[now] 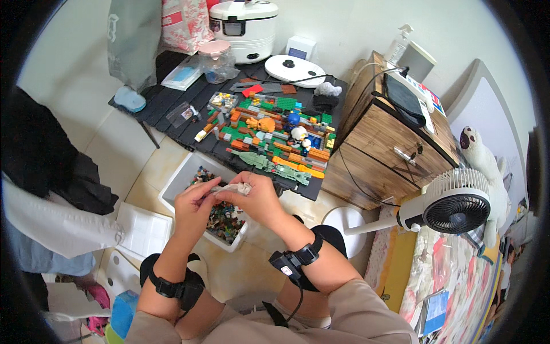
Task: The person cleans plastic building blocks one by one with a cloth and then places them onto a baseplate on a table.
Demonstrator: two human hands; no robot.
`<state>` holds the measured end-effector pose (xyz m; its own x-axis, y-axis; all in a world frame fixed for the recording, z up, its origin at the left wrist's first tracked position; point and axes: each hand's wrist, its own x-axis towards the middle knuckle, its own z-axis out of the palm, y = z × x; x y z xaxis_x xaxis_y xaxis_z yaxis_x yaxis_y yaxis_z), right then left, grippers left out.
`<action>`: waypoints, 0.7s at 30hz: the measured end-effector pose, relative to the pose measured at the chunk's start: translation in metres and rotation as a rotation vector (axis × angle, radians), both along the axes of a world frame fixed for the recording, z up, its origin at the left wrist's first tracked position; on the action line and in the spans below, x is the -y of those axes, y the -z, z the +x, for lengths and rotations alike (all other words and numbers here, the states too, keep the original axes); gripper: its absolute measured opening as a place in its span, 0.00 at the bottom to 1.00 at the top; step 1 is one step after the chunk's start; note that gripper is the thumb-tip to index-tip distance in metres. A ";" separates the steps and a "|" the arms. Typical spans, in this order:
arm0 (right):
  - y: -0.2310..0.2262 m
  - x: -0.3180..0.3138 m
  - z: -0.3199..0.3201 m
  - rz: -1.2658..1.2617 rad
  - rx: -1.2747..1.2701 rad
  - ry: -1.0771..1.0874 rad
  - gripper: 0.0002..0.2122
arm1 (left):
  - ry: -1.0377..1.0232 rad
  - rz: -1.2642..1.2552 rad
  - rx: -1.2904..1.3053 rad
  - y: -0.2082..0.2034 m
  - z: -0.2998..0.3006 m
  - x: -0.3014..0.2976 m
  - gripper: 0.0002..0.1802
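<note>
Judge the pale wad [237, 188] light, limp and perhaps easily torn, more likely grippy than slippery, and best taken by its two ends with thumb and fingers, without hard squeezing. Find it pinched between the left hand [193, 200] and the right hand [258, 198], both nearly closed on it, thumbs on the near side; cannot tell of anything inside the folds. Below the hands, note the bin [174, 182] of loose bricks [224, 221]; ahead of them, the brick build [247, 132] on the table [150, 113].
</note>
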<state>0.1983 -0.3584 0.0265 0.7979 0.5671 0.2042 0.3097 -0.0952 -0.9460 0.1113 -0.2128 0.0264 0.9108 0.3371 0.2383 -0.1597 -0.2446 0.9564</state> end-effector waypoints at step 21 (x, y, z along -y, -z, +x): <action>0.004 0.148 0.067 0.696 -0.215 0.615 0.10 | 0.164 0.309 0.217 -0.032 0.098 0.089 0.09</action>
